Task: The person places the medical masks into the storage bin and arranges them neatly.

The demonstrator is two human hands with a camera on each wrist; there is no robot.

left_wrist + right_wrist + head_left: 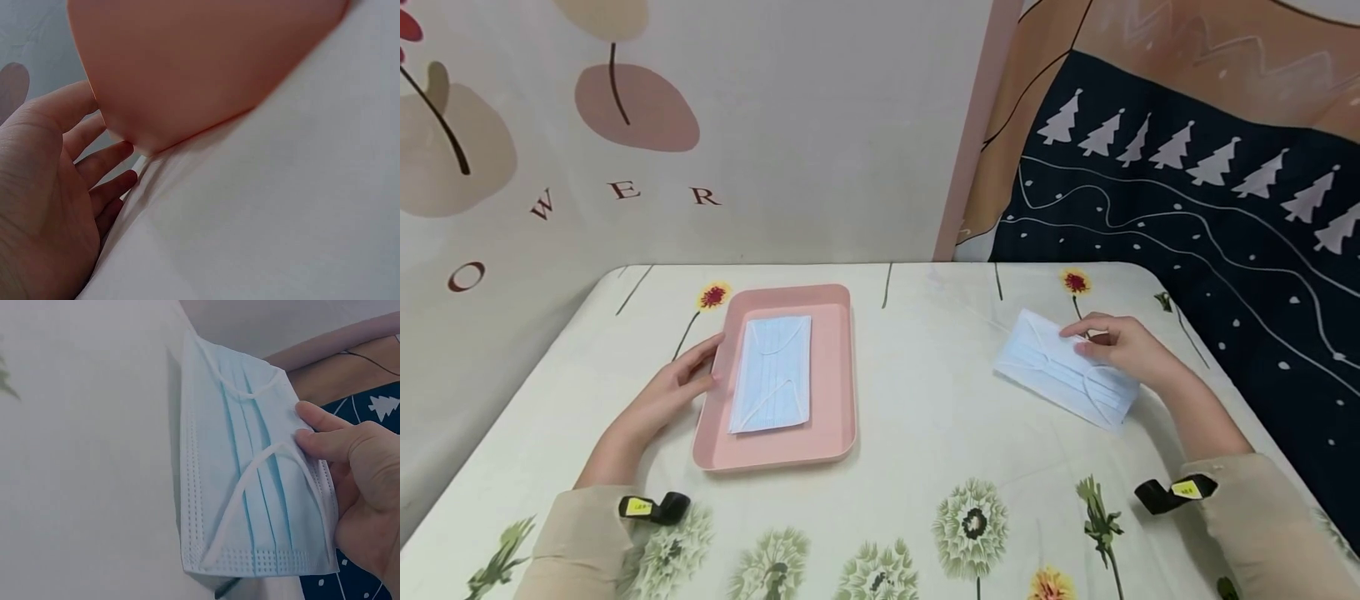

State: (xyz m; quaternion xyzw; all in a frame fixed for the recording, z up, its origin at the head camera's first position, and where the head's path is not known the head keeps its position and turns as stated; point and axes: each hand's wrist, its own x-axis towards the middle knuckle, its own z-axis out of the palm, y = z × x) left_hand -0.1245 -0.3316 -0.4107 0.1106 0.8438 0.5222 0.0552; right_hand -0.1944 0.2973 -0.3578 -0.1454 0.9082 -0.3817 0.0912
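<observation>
A pink tray (pixel 831 375) lies on the table at left of centre in the head view, with one light-blue pleated face mask (pixel 771 375) inside it. My left hand (pixel 666 396) touches the tray's left side with fairly straight fingers; the left wrist view shows the fingertips (pixel 122 150) against the tray's outer wall (pixel 187 69). On the right, my right hand (pixel 1123 346) holds a second face mask (pixel 1045 375) by its far long edge. In the right wrist view this mask (pixel 219 469) stands tilted, its white ear loops lying across the pleats.
A white tablecloth (pixel 925 417) printed with flowers covers the table. Behind it hangs a pale printed cloth (pixel 820 125), and a dark blue cloth with white trees (pixel 1150 208) borders the right side. Both sleeves carry a small black wrist device.
</observation>
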